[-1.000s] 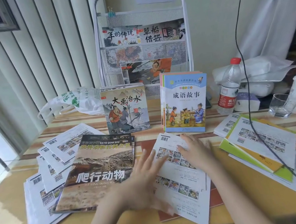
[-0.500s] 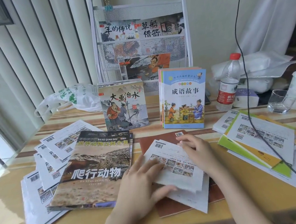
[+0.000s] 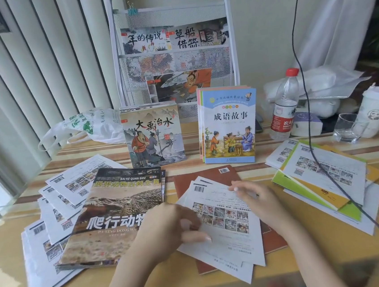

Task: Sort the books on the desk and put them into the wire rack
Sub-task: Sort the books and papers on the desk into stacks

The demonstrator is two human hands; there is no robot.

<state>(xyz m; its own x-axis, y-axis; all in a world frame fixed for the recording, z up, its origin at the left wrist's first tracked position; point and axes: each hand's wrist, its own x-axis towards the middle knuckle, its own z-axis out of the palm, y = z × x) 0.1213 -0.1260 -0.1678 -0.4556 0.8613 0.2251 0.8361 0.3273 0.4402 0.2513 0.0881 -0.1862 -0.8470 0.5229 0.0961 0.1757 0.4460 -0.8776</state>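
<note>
Your left hand (image 3: 169, 229) pinches the near-left edge of the white booklets (image 3: 225, 223) at 6 o'clock; your right hand (image 3: 257, 197) rests on them, fingers loosely bent. At 9 o'clock lies the reptile book (image 3: 118, 211). At 12 o'clock stands the wire rack (image 3: 175, 58), books inside.

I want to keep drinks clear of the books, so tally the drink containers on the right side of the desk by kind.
Plastic water bottle: 1
Clear drinking glass: 1
Lidded paper cup: 1
Total: 3
</note>
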